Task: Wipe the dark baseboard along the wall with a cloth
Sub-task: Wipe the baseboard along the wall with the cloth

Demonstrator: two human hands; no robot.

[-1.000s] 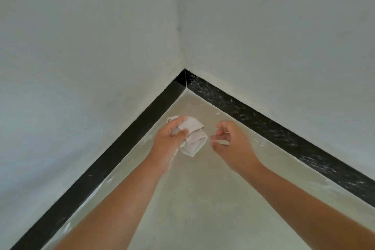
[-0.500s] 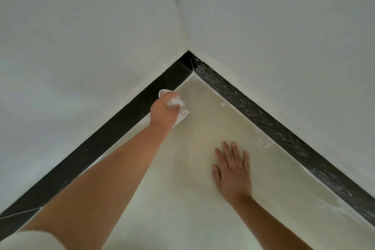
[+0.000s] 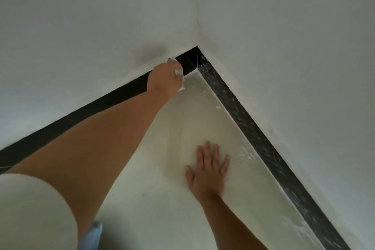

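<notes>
Where two pale walls meet at a corner, the scene is seen from above, looking down at the floor.

Walls [image 3: 284, 46]: two plain, pale surfaces are joined in a vertical seam at upper centre.

Floor [image 3: 166, 205]: a cream surface is spread in a wedge between the walls, with white dusty smears near the right edge.

Baseboard [image 3: 85, 113]: a dark strip is run along the foot of each wall, and the two runs are joined at the corner. The left run is seen clean and black; the right run [image 3: 253, 132] is speckled with white marks.

Left arm: it is stretched bare across the left run towards the corner, with a white sleeve [image 3: 34, 213] blurred at the lower left.

Right hand [image 3: 207, 170]: it is laid flat on the floor, palm down, fingers spread, near the right run but not touching it.

Left hand [image 3: 164, 79]: it is closed around the cloth and pressed against the left run, just beside the corner.

Cloth [image 3: 178, 72]: a white wad is mostly hidden in the left hand, with only small bits shown at the fingers, touching the baseboard.
</notes>
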